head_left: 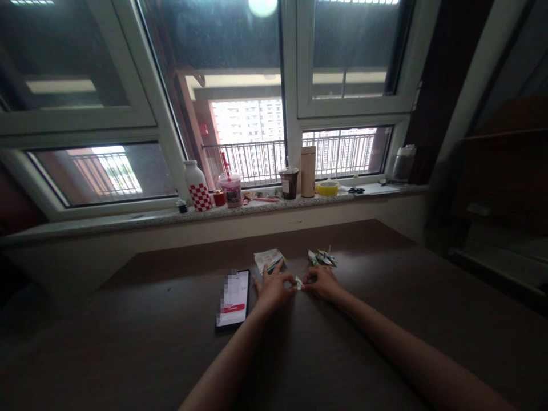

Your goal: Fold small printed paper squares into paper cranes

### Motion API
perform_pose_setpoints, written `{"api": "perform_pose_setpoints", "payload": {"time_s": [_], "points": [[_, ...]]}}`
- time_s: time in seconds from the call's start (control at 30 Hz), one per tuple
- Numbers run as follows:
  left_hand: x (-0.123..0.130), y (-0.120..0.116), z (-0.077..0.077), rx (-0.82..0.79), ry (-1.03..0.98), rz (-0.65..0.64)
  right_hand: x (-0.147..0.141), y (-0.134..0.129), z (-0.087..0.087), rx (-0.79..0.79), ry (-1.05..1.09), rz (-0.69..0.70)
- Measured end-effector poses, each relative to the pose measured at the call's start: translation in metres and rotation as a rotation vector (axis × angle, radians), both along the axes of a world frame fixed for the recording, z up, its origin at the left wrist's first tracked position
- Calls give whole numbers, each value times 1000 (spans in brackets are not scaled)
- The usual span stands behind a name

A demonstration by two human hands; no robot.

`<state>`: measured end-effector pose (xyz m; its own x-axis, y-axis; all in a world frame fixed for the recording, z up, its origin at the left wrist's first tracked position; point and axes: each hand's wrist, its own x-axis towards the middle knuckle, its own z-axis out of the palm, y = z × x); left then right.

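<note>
A small pale-green piece of folded paper (298, 282) is pinched between my two hands just above the brown table. My left hand (276, 288) grips its left side with thumb and index finger, the other fingers spread out. At its right side the fingertips of my right hand (322, 283) are closed on it. Behind my left hand lies a small stack of printed paper sheets (268, 258). A little pile of folded paper pieces (322, 258) sits beyond my right hand. Left of my left hand lies a phone (233, 299) with its screen lit.
The brown table (162, 342) stands before a window. Along the sill (257, 206) are a red-checked white bottle (199, 191), a pink drink cup (232, 189), a dark cup (289, 184), a tan flask (308, 171), a yellow tape roll (327, 189) and scissors (356, 190).
</note>
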<state>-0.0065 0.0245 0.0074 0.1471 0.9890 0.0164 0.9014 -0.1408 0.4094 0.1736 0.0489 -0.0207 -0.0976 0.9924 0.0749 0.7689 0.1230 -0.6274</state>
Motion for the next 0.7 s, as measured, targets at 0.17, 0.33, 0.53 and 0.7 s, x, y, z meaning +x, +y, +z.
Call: {"api": "perform_pose_setpoints", "payload": {"time_s": [0.17, 0.33, 0.53, 0.7], "points": [[-4, 6, -3, -26, -12, -29, -1, 0, -1, 9, 4, -25], [-3, 3, -2, -30, -7, 1, -2, -6, 0, 36, 16, -10], [0, -9, -1, 92, 43, -11, -1, -14, -5, 142, 40, 57], [-3, -14, 0, 135, 86, -11, 1, -13, -10, 187, 50, 80]]}}
